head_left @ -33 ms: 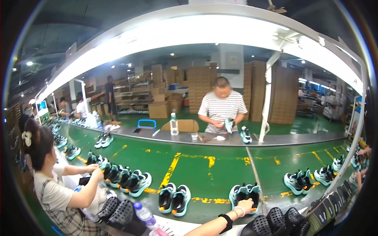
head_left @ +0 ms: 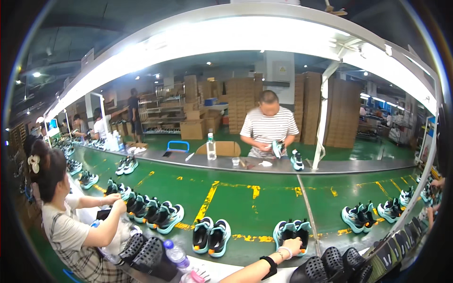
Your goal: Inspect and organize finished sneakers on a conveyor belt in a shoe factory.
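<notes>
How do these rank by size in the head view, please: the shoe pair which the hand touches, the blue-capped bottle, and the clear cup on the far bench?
1. Shoe pair
2. Blue-capped bottle
3. Clear cup
The cup is farther away, so its real size is unsure.

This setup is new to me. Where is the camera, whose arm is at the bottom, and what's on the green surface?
No machine here: the camera is a wide fisheye worn on a person's head, so straight edges bend. The arm at the bottom is theirs; the right hand has its fingers on a dark shoe, though a firm grip is hard to confirm. The left hand is out of view. More shoes stand along the green worktop. Across it, someone in stripes holds another shoe.
</notes>
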A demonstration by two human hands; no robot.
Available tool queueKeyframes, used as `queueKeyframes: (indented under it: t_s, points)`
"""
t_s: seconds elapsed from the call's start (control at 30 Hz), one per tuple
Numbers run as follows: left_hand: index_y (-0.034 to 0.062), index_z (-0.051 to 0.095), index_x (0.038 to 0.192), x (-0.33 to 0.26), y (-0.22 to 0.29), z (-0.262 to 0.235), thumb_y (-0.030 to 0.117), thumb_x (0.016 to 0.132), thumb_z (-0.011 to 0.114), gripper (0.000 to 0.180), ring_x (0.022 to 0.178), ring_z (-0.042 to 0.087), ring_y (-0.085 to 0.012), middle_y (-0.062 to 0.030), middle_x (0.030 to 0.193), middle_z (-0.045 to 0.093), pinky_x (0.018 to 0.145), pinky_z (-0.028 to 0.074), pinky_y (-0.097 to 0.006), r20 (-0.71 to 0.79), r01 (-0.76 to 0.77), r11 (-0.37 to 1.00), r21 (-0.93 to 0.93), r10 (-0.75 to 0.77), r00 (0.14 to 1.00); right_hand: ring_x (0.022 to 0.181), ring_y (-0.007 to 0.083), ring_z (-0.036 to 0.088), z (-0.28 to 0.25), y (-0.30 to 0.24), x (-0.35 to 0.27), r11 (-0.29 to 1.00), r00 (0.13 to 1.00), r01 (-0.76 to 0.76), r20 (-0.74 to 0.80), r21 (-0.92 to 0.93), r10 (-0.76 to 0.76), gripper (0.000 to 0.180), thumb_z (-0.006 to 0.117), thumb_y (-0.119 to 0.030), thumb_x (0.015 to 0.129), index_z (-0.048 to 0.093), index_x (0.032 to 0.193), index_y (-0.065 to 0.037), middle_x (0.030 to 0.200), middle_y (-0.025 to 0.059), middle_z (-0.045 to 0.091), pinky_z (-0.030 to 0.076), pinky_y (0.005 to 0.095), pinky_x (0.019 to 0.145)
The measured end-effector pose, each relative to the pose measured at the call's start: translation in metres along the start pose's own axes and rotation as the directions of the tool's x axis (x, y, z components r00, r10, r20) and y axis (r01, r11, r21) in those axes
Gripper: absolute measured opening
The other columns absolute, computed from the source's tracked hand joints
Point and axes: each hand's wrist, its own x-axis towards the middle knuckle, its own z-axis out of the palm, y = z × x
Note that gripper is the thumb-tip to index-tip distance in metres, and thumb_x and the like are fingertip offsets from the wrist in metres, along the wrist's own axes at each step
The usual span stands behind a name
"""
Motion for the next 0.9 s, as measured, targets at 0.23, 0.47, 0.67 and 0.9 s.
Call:
queueKeyframes:
  t_s: [0.23,0.47,0.67,0.9]
  points:
    - [0.015,0.07,0.101,-0.088,-0.032,-0.031,0.027,0.082,0.063,0.023,0.093,0.066,-0.0344,-0.016,0.116,0.06,0.082,0.052,-0.047,-0.187,0.019,0.991,-0.136,-0.045,0.981,0.069,0.017,0.061,-0.006,-0.014,0.011,0.99,0.996,0.077,-0.037,-0.117,-0.082,0.031,0.05,-0.021,0.093,0.067,0.1,0.004,0.076,0.0155,0.068,0.05,0.0338,0.067]
    - [0.0131,0.061,0.12,-0.138,-0.05,-0.057,0.029,0.073,0.072,0.051,0.109,0.054,-0.0407,-0.0184,0.123,0.05,0.091,0.049,-0.048,-0.213,0.327,0.938,-0.116,-0.345,0.914,0.071,0.0269,0.062,-0.086,-0.154,0.016,0.776,0.863,0.376,-0.114,-0.507,-0.493,0.022,0.062,-0.027,0.087,0.064,0.097,-0.007,0.079,0.0115,0.063,0.049,0.0376,0.062]
    - [0.0078,0.064,0.105,-0.123,-0.071,0.007,0.032,0.079,0.07,0.036,0.1,0.059,-0.0388,-0.0196,0.104,0.059,0.087,0.047,-0.046,-0.171,0.246,0.95,-0.191,-0.279,0.945,0.081,0.0233,0.062,-0.147,-0.17,0.011,0.525,0.736,-0.187,-0.473,-0.83,-0.485,0.03,0.068,-0.031,0.081,0.057,0.093,-0.007,0.088,0.0084,0.059,0.053,0.0339,0.065]
    - [0.0042,0.059,0.114,-0.121,-0.085,0.014,0.032,0.079,0.071,0.047,0.103,0.057,-0.0392,-0.0189,0.11,0.058,0.089,0.046,-0.046,-0.156,0.278,0.936,-0.217,-0.314,0.937,0.077,0.0265,0.065,-0.142,-0.118,0.022,0.584,0.764,-0.263,-0.535,-0.768,-0.36,0.037,0.072,-0.032,0.079,0.053,0.093,-0.004,0.083,0.0115,0.061,0.055,0.0333,0.062]
